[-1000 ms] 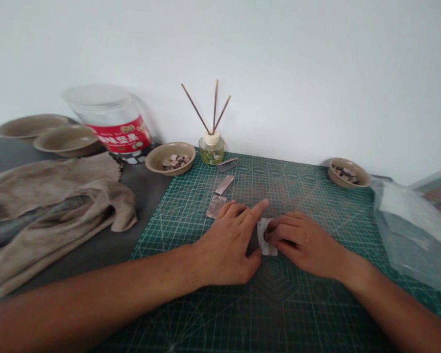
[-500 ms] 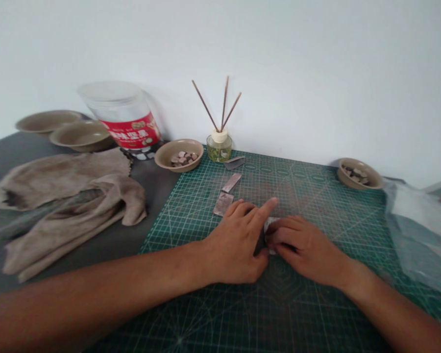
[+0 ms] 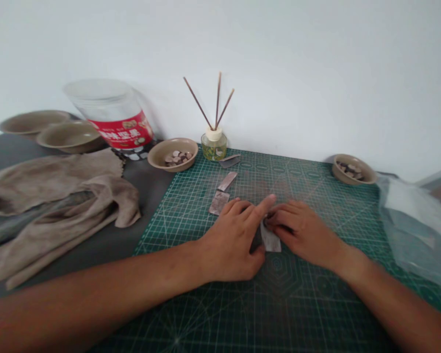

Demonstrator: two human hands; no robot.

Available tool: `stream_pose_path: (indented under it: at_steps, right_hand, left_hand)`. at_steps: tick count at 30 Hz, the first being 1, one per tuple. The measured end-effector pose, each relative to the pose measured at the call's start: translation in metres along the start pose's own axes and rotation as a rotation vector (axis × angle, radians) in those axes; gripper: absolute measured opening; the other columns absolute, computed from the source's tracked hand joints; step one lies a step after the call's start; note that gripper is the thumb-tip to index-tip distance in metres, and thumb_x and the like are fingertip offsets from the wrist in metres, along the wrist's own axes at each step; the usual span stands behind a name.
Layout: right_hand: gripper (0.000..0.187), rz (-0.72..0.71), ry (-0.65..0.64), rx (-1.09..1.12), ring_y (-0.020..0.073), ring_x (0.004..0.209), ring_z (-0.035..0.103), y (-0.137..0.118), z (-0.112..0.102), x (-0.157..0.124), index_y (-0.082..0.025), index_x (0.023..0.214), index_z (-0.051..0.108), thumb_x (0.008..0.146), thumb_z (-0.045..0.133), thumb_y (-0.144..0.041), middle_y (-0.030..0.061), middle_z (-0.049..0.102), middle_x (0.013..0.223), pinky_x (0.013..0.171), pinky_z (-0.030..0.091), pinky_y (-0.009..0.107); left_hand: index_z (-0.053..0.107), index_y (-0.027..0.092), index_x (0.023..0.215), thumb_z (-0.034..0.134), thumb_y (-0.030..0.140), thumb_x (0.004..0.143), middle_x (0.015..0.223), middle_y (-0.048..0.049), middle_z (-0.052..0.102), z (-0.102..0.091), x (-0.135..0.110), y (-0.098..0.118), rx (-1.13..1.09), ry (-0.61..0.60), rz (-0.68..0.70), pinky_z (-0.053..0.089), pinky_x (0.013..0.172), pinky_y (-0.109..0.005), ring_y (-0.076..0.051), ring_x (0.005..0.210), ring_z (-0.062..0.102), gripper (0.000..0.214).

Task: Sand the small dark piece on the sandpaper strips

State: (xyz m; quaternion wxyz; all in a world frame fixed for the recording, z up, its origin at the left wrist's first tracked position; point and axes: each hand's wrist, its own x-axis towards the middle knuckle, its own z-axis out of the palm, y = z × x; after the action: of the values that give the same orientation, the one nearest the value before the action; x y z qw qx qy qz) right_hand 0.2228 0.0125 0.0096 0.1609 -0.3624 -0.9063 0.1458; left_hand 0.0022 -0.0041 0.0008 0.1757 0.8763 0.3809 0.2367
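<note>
My left hand (image 3: 237, 240) rests on the green cutting mat (image 3: 220, 304), its index finger stretched out and its thumb apart from it. Thumb and index finger lie against the edge of a worn, pale strip that looks like sandpaper (image 3: 271, 240), holding it down. My right hand (image 3: 305, 233) is closed, with its fingertips pinched together over the strip's far end. Whatever is between those fingertips is hidden. Beyond my left hand lie a square pale piece (image 3: 219, 202) and a narrow one (image 3: 227, 181), similar in look.
Small bits fill part of a left bowl (image 3: 156, 159) and a right bowl (image 3: 336, 174). A reed diffuser (image 3: 213, 146) and a folded grey piece (image 3: 230, 162) sit at the mat's back. Leftward are a plastic jar (image 3: 123, 132), brown cloths (image 3: 59, 176) and more bowls; rightward, a clear bag (image 3: 407, 235).
My right hand has moved away from me along the strip, uncovering its near end. My left hand keeps its pose. The whole view has shifted slightly.
</note>
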Motion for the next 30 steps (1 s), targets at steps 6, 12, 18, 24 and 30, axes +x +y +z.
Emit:
stream_pose_path:
  at_steps: [6, 12, 18, 24, 30]
  right_hand:
    - [0.014, -0.072, -0.103, 0.045, 0.0182, 0.090, 0.063, -0.005, -0.007, -0.006, -0.026, 0.090, 0.070, 0.096, 0.061, -0.018, -0.0028, 0.073, 0.101, 0.083, 0.036, 0.038]
    - [0.013, -0.045, -0.021, -0.040, 0.0208, 0.095, 0.062, -0.003, -0.002, 0.000, -0.025, 0.093, 0.071, 0.095, 0.061, -0.017, 0.0008, 0.073, 0.103, 0.083, 0.035, 0.038]
    - [0.012, -0.045, -0.123, 0.056, 0.0173, 0.092, 0.062, -0.008, -0.005, -0.006, -0.024, 0.089, 0.070, 0.095, 0.062, -0.016, -0.0023, 0.072, 0.099, 0.088, 0.035, 0.038]
    - [0.013, 0.000, -0.025, 0.022, 0.0185, 0.097, 0.062, -0.004, -0.002, -0.005, -0.024, 0.094, 0.068, 0.094, 0.061, -0.013, -0.0027, 0.071, 0.106, 0.086, 0.034, 0.037]
    - [0.013, -0.089, -0.131, 0.037, 0.0180, 0.094, 0.063, -0.003, -0.008, -0.013, -0.026, 0.093, 0.067, 0.098, 0.058, -0.018, -0.0031, 0.072, 0.105, 0.083, 0.033, 0.037]
  left_hand:
    - [0.015, 0.014, 0.156, 0.061, 0.025, 0.075, 0.131, -0.0129, 0.057, 0.000, 0.000, 0.001, 0.005, -0.041, -0.014, 0.032, 0.111, -0.053, -0.032, 0.123, 0.046, 0.094]
    - [0.016, 0.013, 0.154, 0.061, 0.023, 0.075, 0.137, -0.0129, 0.054, 0.000, 0.000, 0.001, 0.015, -0.023, -0.035, 0.031, 0.112, -0.052, -0.032, 0.127, 0.044, 0.092]
    - [0.022, 0.014, 0.150, 0.065, 0.027, 0.076, 0.140, -0.0135, 0.052, -0.001, 0.000, 0.000, -0.017, -0.048, -0.056, 0.032, 0.112, -0.052, -0.032, 0.130, 0.042, 0.087]
    - [0.026, 0.012, 0.149, 0.066, 0.025, 0.075, 0.140, -0.0135, 0.052, -0.002, 0.001, -0.001, -0.006, -0.037, -0.046, 0.030, 0.113, -0.051, -0.032, 0.128, 0.041, 0.085]
    - [0.031, 0.012, 0.148, 0.066, 0.025, 0.075, 0.135, -0.0122, 0.056, -0.002, 0.000, 0.001, -0.003, -0.024, -0.031, 0.032, 0.111, -0.051, -0.031, 0.123, 0.044, 0.082]
